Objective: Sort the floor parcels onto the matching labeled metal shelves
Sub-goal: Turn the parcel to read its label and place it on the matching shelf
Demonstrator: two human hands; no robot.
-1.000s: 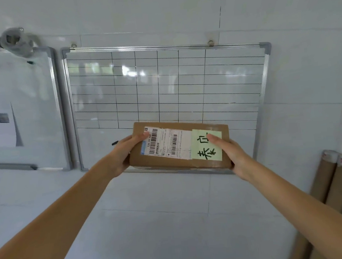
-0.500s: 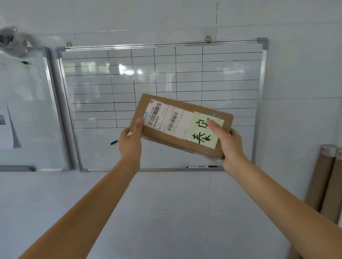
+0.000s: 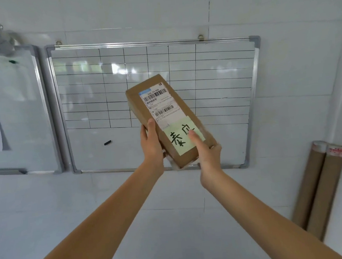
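Parcel turn: the cardboard parcel (image 3: 165,117) has swung from lying level across both hands to standing nearly on end, its far end tipped up and to the left, its near end low between the wrists.
Label side: the white shipping label (image 3: 159,105) and the green sticky note (image 3: 182,137) with handwritten characters now run lengthwise toward the person, easier to read.
Meaning for the task: I judge the person is checking the note to pick the matching shelf; no shelf is in view, so placing is not yet done.
Left hand (image 3: 152,146): grips the parcel's left long edge, thumb on the front face, fingers curled behind.
Right hand (image 3: 207,153): holds the near right corner, thumb pressed flat on the sticky note, the other fingers hidden underneath.
Parcel place: held in the air in front of the gridded whiteboard (image 3: 212,74), apart from it.
Right side: two cardboard tubes (image 3: 320,186) lean in the corner.
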